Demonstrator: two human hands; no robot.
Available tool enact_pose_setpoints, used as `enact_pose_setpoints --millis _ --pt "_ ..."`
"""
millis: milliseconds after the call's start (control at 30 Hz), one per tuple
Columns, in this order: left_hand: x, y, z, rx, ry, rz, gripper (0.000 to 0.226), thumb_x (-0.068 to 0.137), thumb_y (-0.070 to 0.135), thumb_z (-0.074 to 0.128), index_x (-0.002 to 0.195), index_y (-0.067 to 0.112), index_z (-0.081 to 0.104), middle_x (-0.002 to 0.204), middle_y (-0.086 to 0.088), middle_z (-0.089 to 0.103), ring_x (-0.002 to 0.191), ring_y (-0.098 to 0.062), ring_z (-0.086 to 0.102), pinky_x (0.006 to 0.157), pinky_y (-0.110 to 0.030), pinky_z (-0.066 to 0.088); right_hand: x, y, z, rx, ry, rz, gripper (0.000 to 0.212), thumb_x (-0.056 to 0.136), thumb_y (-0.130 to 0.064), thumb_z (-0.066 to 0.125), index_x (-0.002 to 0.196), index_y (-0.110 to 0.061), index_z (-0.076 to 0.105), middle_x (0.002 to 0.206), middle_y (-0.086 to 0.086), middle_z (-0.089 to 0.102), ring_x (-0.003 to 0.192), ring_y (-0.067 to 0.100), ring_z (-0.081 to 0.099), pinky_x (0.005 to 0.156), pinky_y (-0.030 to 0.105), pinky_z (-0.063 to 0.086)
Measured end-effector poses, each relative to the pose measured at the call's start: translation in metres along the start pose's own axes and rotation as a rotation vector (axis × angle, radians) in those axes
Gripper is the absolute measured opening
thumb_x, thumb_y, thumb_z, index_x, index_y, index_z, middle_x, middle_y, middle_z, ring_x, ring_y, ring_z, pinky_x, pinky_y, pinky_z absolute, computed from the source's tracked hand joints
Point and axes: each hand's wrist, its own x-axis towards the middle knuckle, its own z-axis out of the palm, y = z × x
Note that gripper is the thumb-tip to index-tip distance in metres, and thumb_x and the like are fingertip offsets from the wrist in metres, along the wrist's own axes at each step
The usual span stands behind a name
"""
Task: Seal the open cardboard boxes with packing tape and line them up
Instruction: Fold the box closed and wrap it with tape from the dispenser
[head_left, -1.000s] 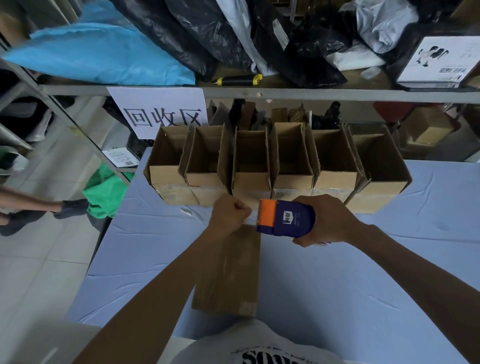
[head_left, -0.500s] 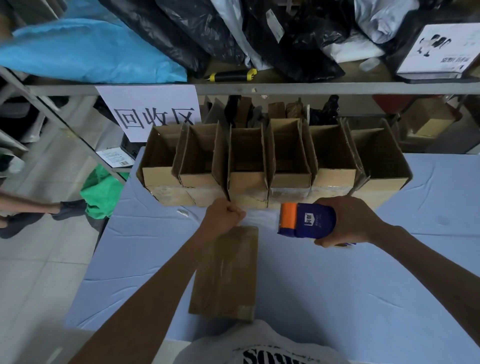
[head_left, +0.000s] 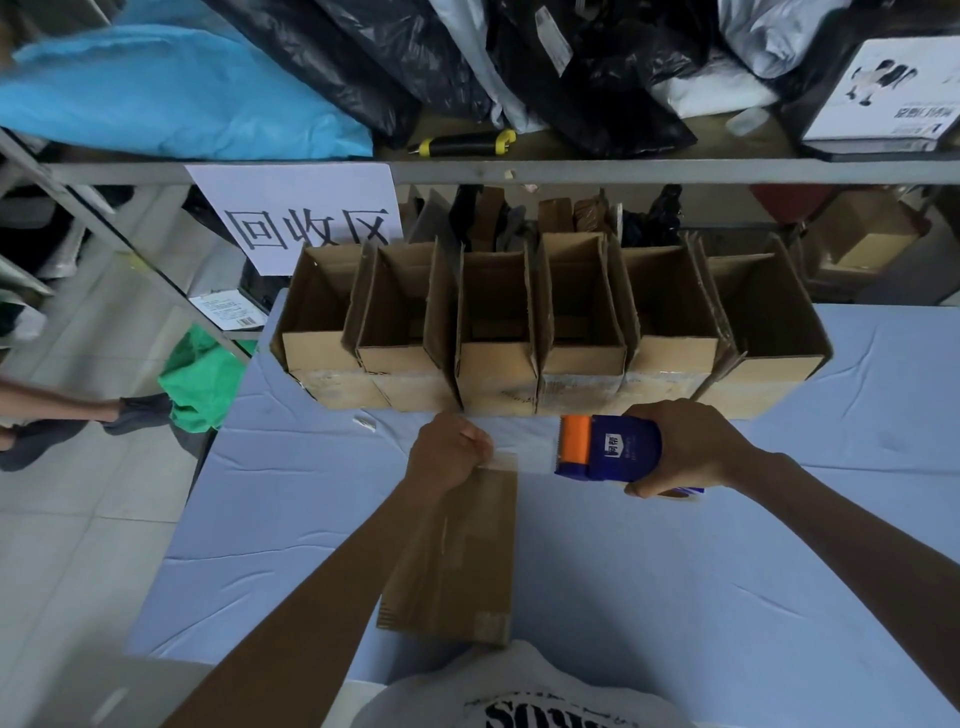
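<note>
A closed brown cardboard box (head_left: 462, 561) lies lengthwise on the blue table (head_left: 727, 597) in front of me. My left hand (head_left: 449, 453) pinches the free end of clear packing tape (head_left: 524, 462) at the box's far end. My right hand (head_left: 685, 447) grips a blue and orange tape dispenser (head_left: 608, 448), held a little right of the box with a strip of tape stretched between the two hands. Several open cardboard boxes (head_left: 550, 332) stand side by side in a row along the table's far edge.
A metal shelf (head_left: 623, 170) crosses above the row, loaded with black bags, a blue bag, a yellow-black utility knife (head_left: 462, 145) and a white box. A paper sign (head_left: 306, 213) hangs from it. Another person's foot (head_left: 135, 410) and a green bag (head_left: 202, 379) are on the floor at left.
My right hand has drawn the dispenser rightward away from my left hand, pulling out a strip of clear tape. My left hand stays at the box's far end.
</note>
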Motion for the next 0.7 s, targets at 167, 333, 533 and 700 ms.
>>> enact_pose_setpoints --millis 167,333,533,700 --pt "0.003 -0.006 0.006 0.018 0.032 0.012 0.005 0.079 0.026 0.074 0.077 0.024 0.07 0.086 0.006 0.067 0.087 -0.014 0.064 0.09 -0.042 0.05 0.003 0.002 0.003 0.003 -0.007 0.011 0.085 0.051 -0.055 0.084 0.123 -0.027 0.05 0.114 -0.011 0.062 0.1 0.009 0.053 0.072 0.014 0.043" --pt "0.002 -0.013 0.011 0.058 0.09 0.06 0.013 0.079 0.031 0.072 0.07 0.034 0.063 0.085 0.012 0.065 0.083 -0.007 0.061 0.081 -0.035 0.052 0.005 0.003 0.004 0.008 -0.018 0.019 0.084 0.051 -0.053 0.085 0.123 -0.026 0.051 0.113 -0.01 0.063 0.099 0.007 0.051 0.072 0.014 0.043" --pt "0.001 -0.022 0.016 0.083 0.187 0.159 0.022 0.078 0.03 0.074 0.066 0.044 0.061 0.083 0.015 0.066 0.089 -0.001 0.054 0.075 -0.017 0.043 0.007 0.002 0.003 0.003 -0.021 0.019 0.084 0.051 -0.052 0.085 0.123 -0.025 0.051 0.113 -0.009 0.063 0.1 0.009 0.053 0.073 0.015 0.045" --pt "0.001 -0.03 0.019 0.097 0.248 0.159 0.016 0.076 0.031 0.076 0.076 0.044 0.066 0.086 0.021 0.064 0.093 0.015 0.047 0.067 -0.003 0.035 0.007 0.003 0.004 0.021 -0.016 0.016 0.084 0.051 -0.051 0.085 0.123 -0.025 0.051 0.113 -0.01 0.063 0.096 0.005 0.05 0.067 0.011 0.04"
